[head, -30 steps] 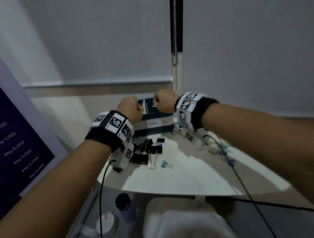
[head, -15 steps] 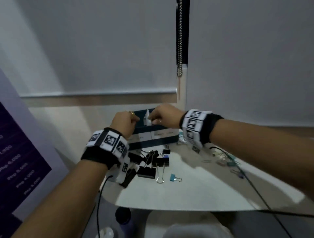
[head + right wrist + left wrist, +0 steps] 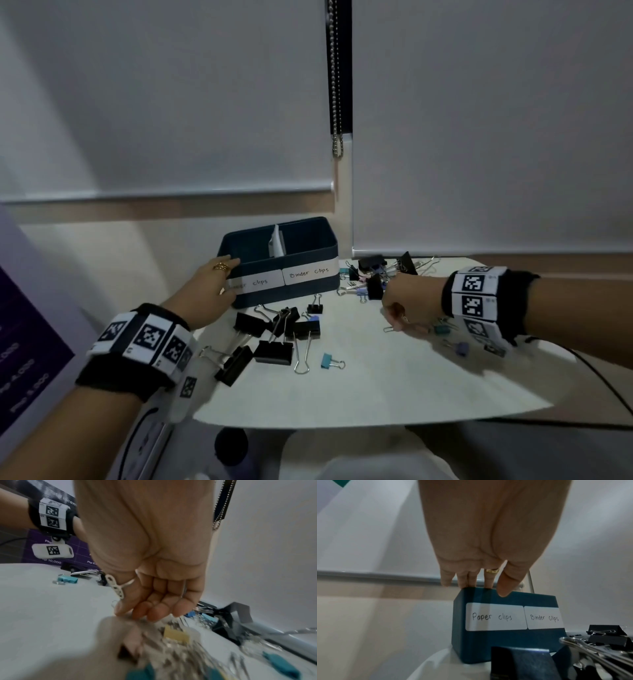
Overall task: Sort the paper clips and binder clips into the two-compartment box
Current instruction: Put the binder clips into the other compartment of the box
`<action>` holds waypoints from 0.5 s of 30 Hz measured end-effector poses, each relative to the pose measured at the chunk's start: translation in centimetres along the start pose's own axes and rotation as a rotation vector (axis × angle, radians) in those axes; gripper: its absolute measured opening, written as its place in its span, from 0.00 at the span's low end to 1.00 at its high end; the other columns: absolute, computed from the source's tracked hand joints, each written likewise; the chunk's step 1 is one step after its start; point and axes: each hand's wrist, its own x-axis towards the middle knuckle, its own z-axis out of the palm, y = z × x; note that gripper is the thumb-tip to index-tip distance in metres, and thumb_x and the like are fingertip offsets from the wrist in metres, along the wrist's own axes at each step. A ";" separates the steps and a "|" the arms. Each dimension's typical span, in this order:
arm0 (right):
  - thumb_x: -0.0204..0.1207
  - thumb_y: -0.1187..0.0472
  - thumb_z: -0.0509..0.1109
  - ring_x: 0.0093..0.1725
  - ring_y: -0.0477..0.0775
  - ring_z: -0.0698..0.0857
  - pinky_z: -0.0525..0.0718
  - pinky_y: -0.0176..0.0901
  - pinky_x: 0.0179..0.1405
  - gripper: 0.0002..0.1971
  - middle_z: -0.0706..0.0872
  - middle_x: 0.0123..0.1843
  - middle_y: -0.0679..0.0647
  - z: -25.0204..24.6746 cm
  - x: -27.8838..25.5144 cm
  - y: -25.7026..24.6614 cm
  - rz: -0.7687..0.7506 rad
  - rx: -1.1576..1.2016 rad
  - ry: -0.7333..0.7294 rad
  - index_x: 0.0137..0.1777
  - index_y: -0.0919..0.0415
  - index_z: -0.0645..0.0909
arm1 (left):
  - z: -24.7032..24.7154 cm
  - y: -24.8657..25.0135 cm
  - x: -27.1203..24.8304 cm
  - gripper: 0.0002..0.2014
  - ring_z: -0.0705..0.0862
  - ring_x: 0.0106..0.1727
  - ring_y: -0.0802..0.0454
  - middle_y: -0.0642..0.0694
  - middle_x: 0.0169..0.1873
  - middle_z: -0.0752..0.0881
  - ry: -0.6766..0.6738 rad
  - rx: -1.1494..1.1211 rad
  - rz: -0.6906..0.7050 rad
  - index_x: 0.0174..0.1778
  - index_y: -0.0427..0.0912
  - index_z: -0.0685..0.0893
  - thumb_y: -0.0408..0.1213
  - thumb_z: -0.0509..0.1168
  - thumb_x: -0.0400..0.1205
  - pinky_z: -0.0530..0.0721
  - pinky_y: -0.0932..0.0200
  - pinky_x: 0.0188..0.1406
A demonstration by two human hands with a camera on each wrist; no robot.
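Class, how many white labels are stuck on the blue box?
2, both on the front: Paper clips label left, Binder clips label right; other sides hidden.

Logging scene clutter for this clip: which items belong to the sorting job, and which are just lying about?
Job: two-compartment box; black binder clips; teal binder clip; paper clip.
Lying about: bead chain; purple poster; dark bottle.

**Dim room, bright tabletop, blur low at the right wrist**

The head view is dim and grey; the white tabletop point(image 3: 376, 387) is its brightest patch, and the blinds bow at the edges. The left wrist view is soft but its labels stay readable. In the right wrist view, the clips point(image 3: 175, 653) under the hand smear.
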 end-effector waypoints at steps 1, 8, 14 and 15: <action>0.73 0.76 0.58 0.26 0.35 0.76 0.75 0.25 0.31 0.19 0.80 0.26 0.41 -0.2 -0.1 -0.4 -0.013 -0.037 -0.033 0.26 0.53 0.73 | 0.1 -0.1 -0.2 0.29 0.57 0.82 0.47 0.43 0.81 0.57 0.007 -0.020 -0.006 0.81 0.43 0.57 0.32 0.57 0.83 0.56 0.56 0.80; 0.79 0.63 0.65 0.40 0.46 0.79 0.80 0.35 0.43 0.08 0.83 0.38 0.51 -6.4 3.8 -6.8 -0.183 0.201 0.403 0.48 0.67 0.83 | 0.4 0.0 -0.6 0.26 0.60 0.80 0.48 0.44 0.79 0.60 0.002 -0.074 0.002 0.82 0.43 0.57 0.34 0.51 0.86 0.58 0.54 0.82; 0.75 0.62 0.71 0.52 0.51 0.87 0.82 0.45 0.64 0.10 0.90 0.54 0.57 -8.8 9.6 -11.5 -0.188 0.386 0.533 0.53 0.66 0.88 | -0.2 1.7 -1.9 0.27 0.55 0.83 0.50 0.45 0.82 0.53 0.028 -0.162 -0.013 0.82 0.42 0.56 0.33 0.53 0.85 0.54 0.59 0.80; 0.76 0.63 0.71 0.56 0.51 0.87 0.81 0.43 0.66 0.11 0.90 0.56 0.57 -8.5 9.8 -11.4 -0.192 0.373 0.506 0.55 0.65 0.87 | -0.2 2.3 -2.5 0.27 0.54 0.83 0.50 0.45 0.82 0.52 0.064 -0.169 -0.012 0.82 0.44 0.56 0.33 0.54 0.85 0.54 0.58 0.81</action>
